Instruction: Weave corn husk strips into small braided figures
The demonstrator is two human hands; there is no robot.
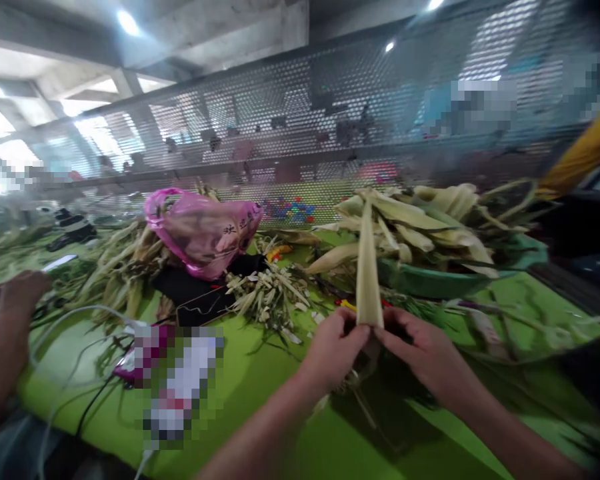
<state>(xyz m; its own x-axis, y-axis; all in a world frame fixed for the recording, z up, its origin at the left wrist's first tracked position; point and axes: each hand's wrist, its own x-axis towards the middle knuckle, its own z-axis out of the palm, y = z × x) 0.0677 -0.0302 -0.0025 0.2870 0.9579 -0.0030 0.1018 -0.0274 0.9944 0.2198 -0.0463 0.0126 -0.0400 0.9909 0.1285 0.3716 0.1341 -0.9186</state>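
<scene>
My left hand (336,352) and my right hand (420,352) are both closed on the lower end of a pale palm-leaf strip (368,267), which stands upright between them over the green table (260,380). Under my hands hangs a darker woven bundle of leaf (363,383), partly hidden by my fingers. The strip's tip reaches up in front of the green basin (430,280).
The green basin holds several pale leaf strips (430,220). A pink plastic bag (205,230) lies on leaf heaps at centre left. Cut leaf scraps (267,297) and white cables (80,317) lie nearby. Another person's arm (5,327) rests at left. A mesh fence (330,113) runs behind.
</scene>
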